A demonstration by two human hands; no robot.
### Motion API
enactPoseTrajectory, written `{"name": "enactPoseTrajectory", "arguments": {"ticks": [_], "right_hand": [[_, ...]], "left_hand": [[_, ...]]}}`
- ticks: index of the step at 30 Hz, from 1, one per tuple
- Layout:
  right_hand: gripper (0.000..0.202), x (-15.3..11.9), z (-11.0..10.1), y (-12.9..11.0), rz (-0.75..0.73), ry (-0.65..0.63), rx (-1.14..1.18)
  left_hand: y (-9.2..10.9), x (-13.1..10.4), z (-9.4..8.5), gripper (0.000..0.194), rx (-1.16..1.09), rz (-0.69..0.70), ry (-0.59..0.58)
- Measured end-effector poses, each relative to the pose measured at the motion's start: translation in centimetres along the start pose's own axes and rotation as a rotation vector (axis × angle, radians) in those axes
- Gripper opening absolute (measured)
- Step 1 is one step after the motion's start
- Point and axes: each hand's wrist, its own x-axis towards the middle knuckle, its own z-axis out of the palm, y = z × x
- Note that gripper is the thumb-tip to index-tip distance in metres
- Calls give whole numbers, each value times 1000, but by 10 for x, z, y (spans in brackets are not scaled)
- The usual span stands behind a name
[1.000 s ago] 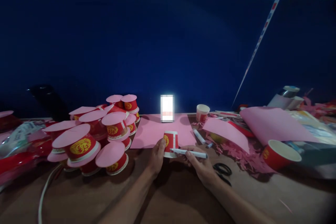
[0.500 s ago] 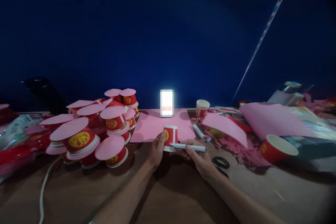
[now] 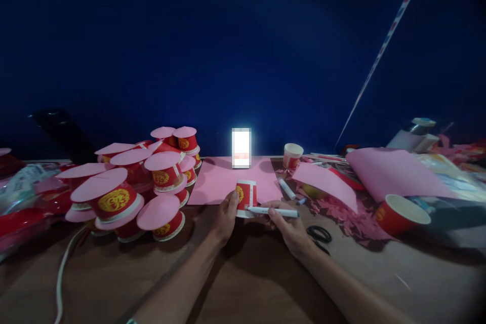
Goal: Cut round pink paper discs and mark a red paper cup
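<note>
My left hand [image 3: 227,216] is closed around the left side of a red paper cup [image 3: 246,193] with a gold emblem and a pale printed strip. The cup is upside down, its wide rim toward me. A white marker [image 3: 279,211] lies between the thumb and fingers of my right hand [image 3: 283,225], its tip at the cup's lower wall near the strip. Whether the tip touches the cup I cannot tell. Behind the cup a sheet of pink paper [image 3: 212,182] lies flat on the table.
Red cups topped with pink paper discs [image 3: 99,186] are stacked at left. A bright, blurred-out screen [image 3: 241,148] stands behind the pink sheet. On the right are a glue tube [image 3: 286,189], black-handled scissors [image 3: 319,234], pink scraps [image 3: 357,220] and another red cup [image 3: 403,216]. A white cable [image 3: 61,278] crosses at left.
Almost nothing differs. The view has shifted very slightly; both hands keep the same hold on the cup and the marker, whose tip stays by the cup's lower wall.
</note>
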Motion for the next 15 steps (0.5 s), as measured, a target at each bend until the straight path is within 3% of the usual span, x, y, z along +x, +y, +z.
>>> {"name": "enactPoseTrajectory", "arguments": {"ticks": [15], "right_hand": [[22,1,2,-3,4,16,31]], "left_hand": [[-1,0,0,35,-27,-1,-14]]}}
